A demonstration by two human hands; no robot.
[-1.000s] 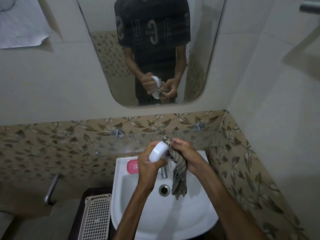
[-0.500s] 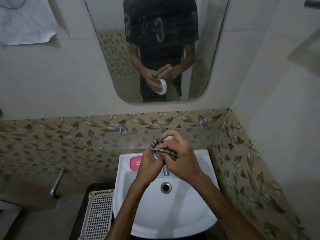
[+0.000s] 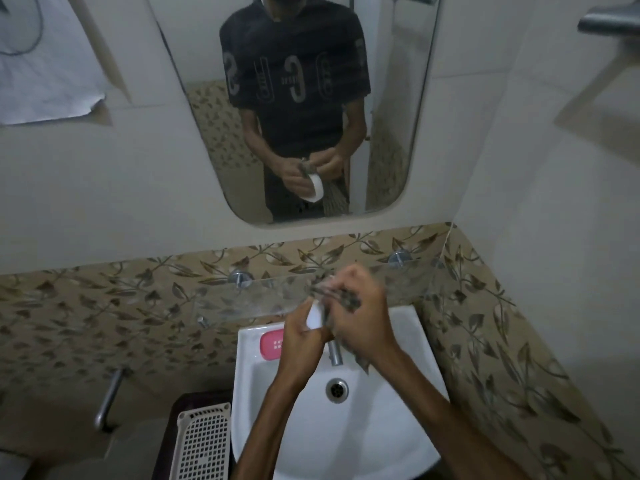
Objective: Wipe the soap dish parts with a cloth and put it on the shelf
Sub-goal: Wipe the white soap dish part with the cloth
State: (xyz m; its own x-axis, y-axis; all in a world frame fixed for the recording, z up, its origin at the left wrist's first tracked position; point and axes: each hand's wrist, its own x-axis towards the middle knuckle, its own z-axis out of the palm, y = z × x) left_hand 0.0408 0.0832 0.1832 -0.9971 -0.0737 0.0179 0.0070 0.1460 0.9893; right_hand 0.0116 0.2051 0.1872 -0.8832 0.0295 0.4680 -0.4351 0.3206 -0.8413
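My left hand [image 3: 300,336] grips a white soap dish part [image 3: 314,317] above the back of the sink. My right hand [image 3: 360,313] is closed on a checked cloth [image 3: 341,296] and presses it against the white part; a tail of the cloth hangs below my wrist. A pink soap dish part [image 3: 270,345] lies on the sink's back left ledge. The glass shelf [image 3: 242,301] runs along the wall just behind my hands, held by two metal mounts.
A white sink [image 3: 408,427] with a metal tap [image 3: 335,353] and drain [image 3: 336,389] sits below. A white perforated basket [image 3: 202,443] stands left of it. A mirror [image 3: 294,109] hangs above, a metal bar [image 3: 109,398] at the left wall.
The cloth, hanging long a second ago, is now bunched over the white part under my right hand. Both hands have stayed over the tap.
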